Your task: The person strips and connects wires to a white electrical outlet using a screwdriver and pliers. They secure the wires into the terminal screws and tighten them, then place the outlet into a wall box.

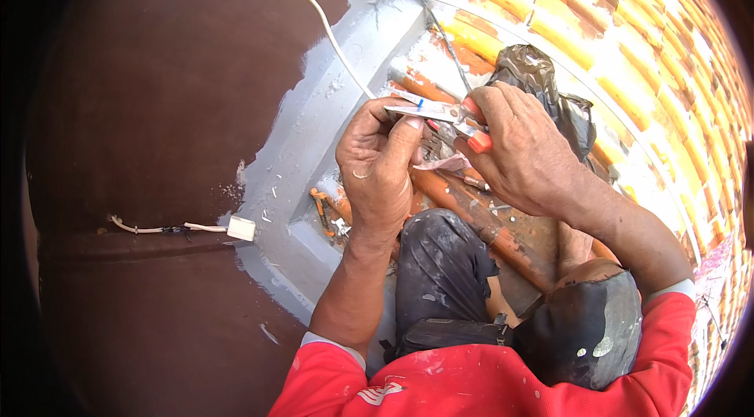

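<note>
My left hand [381, 162] is closed in a pinch around the end of a white cable [322, 20], which runs down from the top of the view. A small bit of blue wire [420, 104] shows at the blades of a pair of scissors [444, 111], just above my left thumb. The scissors have red-orange handles, and my right hand [530, 146] is wrapped round them. Whether the blades touch the wire, I cannot tell. The rest of the cable end is hidden by my left fingers.
A black plastic bag [542, 83] lies beyond my right hand on orange roof tiles [503, 1]. A dark cable [440, 24] hangs from pipes above. To the left, a white connector box [241, 228] with a short cable rests by the brown surface [157, 103]. A grey painted ledge [283, 150] borders it.
</note>
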A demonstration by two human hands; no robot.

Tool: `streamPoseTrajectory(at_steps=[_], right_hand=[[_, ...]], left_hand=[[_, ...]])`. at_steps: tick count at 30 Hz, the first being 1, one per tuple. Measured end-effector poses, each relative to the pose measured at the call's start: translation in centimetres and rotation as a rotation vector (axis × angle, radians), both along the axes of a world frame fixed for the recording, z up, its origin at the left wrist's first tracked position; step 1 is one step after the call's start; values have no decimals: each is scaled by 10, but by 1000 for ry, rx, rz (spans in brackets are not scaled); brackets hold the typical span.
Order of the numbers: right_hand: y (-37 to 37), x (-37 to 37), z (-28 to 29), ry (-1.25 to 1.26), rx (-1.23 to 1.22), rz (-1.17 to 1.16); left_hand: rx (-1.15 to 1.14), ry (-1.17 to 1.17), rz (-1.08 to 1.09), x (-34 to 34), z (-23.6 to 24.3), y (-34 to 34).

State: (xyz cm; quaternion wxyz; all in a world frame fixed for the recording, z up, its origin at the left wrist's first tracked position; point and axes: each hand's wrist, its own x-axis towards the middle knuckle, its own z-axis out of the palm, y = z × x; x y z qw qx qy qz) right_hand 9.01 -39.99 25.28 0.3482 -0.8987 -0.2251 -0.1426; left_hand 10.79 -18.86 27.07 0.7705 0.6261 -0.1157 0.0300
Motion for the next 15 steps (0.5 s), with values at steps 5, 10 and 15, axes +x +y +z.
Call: streamPoseTrajectory(at_steps=[5,10,15], right_hand=[[1,1,-4,-35,-10,-4],[5,1,-4,-50,17,-4],[9,6,-5,-71,63,7]], left_hand=[[43,-57,30,0,-2,0],[127,-182,98,-3,-1,-5],[177,-184,114,-7,6,-1]])
